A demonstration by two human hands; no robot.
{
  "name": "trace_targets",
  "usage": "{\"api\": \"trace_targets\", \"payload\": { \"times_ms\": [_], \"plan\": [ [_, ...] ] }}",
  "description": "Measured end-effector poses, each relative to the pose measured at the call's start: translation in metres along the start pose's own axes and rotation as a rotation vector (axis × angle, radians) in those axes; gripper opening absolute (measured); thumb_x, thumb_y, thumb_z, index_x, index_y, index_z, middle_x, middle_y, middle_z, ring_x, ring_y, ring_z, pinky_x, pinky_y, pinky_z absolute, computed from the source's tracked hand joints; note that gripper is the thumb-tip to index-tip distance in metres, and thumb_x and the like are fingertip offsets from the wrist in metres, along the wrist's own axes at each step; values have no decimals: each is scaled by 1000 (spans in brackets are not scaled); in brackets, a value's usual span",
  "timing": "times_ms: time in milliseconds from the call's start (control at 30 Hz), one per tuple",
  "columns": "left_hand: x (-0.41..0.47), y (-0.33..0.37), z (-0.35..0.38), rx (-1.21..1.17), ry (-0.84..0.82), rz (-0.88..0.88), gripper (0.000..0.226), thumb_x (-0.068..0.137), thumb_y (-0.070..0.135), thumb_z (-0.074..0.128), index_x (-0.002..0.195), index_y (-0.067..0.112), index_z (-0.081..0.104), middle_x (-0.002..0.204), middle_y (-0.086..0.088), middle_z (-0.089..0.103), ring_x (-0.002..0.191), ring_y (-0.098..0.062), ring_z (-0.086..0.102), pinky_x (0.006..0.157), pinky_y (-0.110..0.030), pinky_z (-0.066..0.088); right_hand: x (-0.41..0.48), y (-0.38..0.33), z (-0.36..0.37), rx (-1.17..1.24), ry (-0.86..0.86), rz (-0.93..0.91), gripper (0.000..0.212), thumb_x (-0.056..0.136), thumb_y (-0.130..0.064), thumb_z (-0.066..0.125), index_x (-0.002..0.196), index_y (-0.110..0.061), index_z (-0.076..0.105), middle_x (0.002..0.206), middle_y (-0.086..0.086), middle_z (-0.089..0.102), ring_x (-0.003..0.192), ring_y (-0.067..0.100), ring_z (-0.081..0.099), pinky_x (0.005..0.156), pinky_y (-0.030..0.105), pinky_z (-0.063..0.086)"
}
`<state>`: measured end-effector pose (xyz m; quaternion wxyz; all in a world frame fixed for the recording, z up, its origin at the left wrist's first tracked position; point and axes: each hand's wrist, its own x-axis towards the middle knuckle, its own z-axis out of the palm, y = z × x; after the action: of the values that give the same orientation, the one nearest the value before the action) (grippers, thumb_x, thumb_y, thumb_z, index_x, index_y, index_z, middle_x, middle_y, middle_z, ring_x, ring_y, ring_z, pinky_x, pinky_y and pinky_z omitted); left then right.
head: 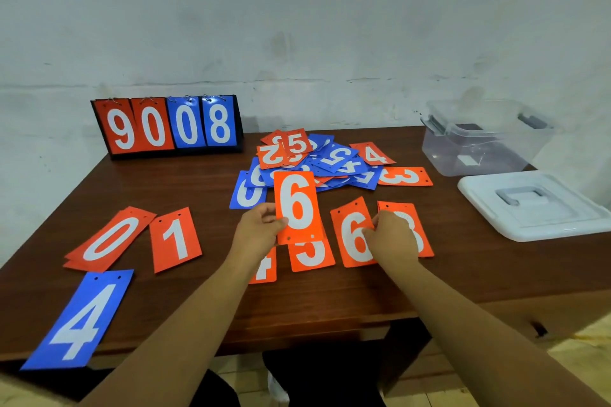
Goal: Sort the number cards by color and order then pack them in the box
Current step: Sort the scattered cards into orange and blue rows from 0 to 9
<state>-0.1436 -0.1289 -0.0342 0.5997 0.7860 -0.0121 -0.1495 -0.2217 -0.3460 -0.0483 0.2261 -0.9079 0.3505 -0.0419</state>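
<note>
One brown counter (198, 182) carries everything. At its far left stands a scoreboard (168, 125) reading 9 and 0 in orange, 0 and 8 in blue. At the far right sits a clear box (439, 155), open, with its white lid (529, 208) lying flat just in front of it. Between scoreboard and box lies a loose pile (330, 158) of orange and blue cards, overlapping at all angles.

Nearer the person, sorted cards lie face up. A blue 4 (79, 320) sits at the near left corner, its lower end over the counter's edge. Behind it are an orange 0 (109, 238), lying on another orange card, and an orange 1 (175, 239) beside it. Toward the middle lie an orange 4 (264, 269), partly hidden by the left forearm, an orange 5 (310, 258), a flat 6 (350, 235) and an orange 8 (420, 235).

The left grip (261, 228) pinches the lower left edge of a held 6 (297, 205), upright above the orange 5. The right grip (393, 238) covers part of the orange 8, its curled fingertips at the flat 6's right edge; whether it pinches that card cannot be told.
</note>
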Motion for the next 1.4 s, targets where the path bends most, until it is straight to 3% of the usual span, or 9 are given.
{"api": "trace_targets", "payload": {
  "times_ms": [200, 300, 433, 633, 767, 900, 1033, 1200, 1400],
  "plan": [
    [-6, 4, 15, -74, -91, 19, 23, 94, 19, 65, 113, 25, 55, 111, 2, 67, 90, -10, 68, 76, -34, 61, 2, 5, 14, -212, 131, -115, 35, 91, -36, 64, 120, -16, 61, 124, 6, 58, 118, 23, 52, 97, 36, 48],
    [-6, 6, 29, -100, -105, 13, 18, 93, 20, 67, 108, 26, 57, 114, 0, 70, 94, -15, 72, 83, -41, 61, -2, -4, 2, 182, 117, -122, 26, 95, -37, 59, 112, -18, 65, 112, 0, 63, 103, 14, 58, 86, 29, 50],
    [-6, 11, 54, -239, -100, -44, 16, 92, 15, 68, 103, 23, 59, 114, -4, 71, 100, -20, 71, 85, -43, 61, -15, -11, -21, 727, -195, -64, 22, 93, -45, 59, 96, -24, 64, 95, -3, 69, 85, 13, 65, 70, 26, 53],
    [-7, 26, 72, -400, -135, -65, 30, 90, 21, 70, 118, 19, 59, 110, -3, 72, 97, -17, 72, 82, -36, 61, -5, 19, -38, 739, -338, -57, 13, 89, -26, 70, 99, -18, 67, 97, -2, 72, 83, 12, 70, 81, 34, 59],
    [3, 34, 58, -84, -132, 121, 37, 89, 29, 72, 123, 32, 60, 105, 6, 69, 97, -12, 67, 81, -32, 57, -1, 40, -62, 422, -519, -161, 8, 88, -25, 71, 92, -19, 71, 83, -5, 71, 73, 5, 65, 69, 23, 54],
    [0, 40, 67, 236, -391, 225, 17, 93, 26, 66, 108, 35, 71, 107, 10, 71, 103, -9, 66, 89, -31, 56, 11, 49, -71, 713, -367, -21, 14, 84, -30, 74, 94, -22, 72, 93, -2, 74, 86, 14, 71, 77, 31, 59],
    [-7, 39, 86, 152, -463, 222, 17, 92, 26, 68, 108, 30, 73, 106, 9, 74, 100, -9, 70, 85, -28, 59, 16, 50, -69, 946, -265, 96, 25, 82, -29, 76, 104, -19, 71, 103, 4, 73, 95, 21, 70, 86, 42, 59],
    [-11, 37, 114, -31, -326, 151, 10, 89, 22, 72, 97, 26, 69, 98, 4, 76, 87, -12, 74, 83, -38, 61, 15, 53, -65, 1302, -285, 181, 40, 82, -25, 76, 119, -14, 63, 109, 8, 73, 99, 27, 71, 88, 49, 57],
    [-9, 39, 153, 11, -314, 164, 12, 91, 27, 70, 101, 21, 66, 103, 3, 74, 91, -8, 71, 84, -34, 60, 9, 67, -57, 1060, -132, 145, 19, 91, -22, 67, 109, -19, 65, 112, 1, 71, 100, 20, 69, 89, 44, 57]
  ]
}}
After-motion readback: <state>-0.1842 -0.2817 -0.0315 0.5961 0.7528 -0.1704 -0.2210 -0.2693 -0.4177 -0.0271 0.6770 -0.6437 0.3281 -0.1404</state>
